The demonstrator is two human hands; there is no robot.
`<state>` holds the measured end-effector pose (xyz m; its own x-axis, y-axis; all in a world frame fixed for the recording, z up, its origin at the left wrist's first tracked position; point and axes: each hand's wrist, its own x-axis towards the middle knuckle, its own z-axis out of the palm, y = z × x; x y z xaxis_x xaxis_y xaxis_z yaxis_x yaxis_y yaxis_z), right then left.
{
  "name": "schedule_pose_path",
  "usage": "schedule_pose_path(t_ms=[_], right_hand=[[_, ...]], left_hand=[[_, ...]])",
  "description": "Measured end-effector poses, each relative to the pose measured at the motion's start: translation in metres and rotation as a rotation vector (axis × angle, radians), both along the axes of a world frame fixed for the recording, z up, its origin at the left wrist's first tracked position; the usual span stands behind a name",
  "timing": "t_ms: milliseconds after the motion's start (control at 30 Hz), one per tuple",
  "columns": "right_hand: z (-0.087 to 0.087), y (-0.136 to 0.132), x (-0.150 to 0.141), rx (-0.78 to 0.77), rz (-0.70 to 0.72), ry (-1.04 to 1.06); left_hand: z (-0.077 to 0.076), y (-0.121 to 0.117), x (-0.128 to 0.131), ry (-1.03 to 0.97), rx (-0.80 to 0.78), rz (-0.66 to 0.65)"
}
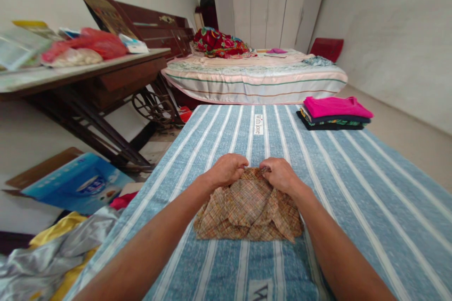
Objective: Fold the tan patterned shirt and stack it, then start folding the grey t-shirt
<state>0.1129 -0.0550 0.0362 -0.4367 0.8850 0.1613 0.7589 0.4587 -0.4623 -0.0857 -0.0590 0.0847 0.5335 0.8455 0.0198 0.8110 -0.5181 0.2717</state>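
Observation:
A brown plaid garment (249,207), partly folded, lies on the blue striped cloth (226,146) right in front of me. My left hand (229,169) pinches its far edge on the left. A short way to the right, my right hand (280,174) grips the same far edge, fingers curled over the fabric. The near edge of the garment spreads wider than the far edge and rests flat on the cloth, with a loose corner at the right. Both forearms reach in from the bottom of the view.
A stack of folded clothes (335,114), bright pink on top, sits at the far right of the surface. Beyond is a bed (254,80). On the left stand a sewing-machine table (137,63) with bags on it, a blue box (81,183) and piled clothes (63,249).

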Motion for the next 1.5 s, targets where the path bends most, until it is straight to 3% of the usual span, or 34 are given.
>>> schedule_pose_path(t_ms=[233, 533, 800, 1000, 1333, 1500], right_hand=[[-0.003, 0.003, 0.002, 0.015, 0.014, 0.034], [0.003, 0.0, 0.0, 0.014, 0.008, 0.002], [0.007, -0.002, 0.001, -0.022, 0.026, -0.005], [0.014, -0.004, 0.001, -0.033, 0.037, -0.046], [0.016, -0.005, 0.004, -0.04, 0.047, 0.074], [0.015, -0.004, 0.005, -0.04, 0.068, 0.12]], left_hand=[[-0.005, 0.003, -0.003, 0.0, -0.053, 0.008], [-0.009, -0.002, -0.002, 0.2, 0.127, -0.107], [-0.013, -0.013, -0.006, 0.243, 0.212, -0.11], [-0.018, -0.015, -0.009, 0.234, 0.297, -0.128], [-0.017, -0.02, -0.011, 0.137, 0.383, -0.096], [-0.018, -0.023, -0.015, 0.11, 0.346, -0.038]])
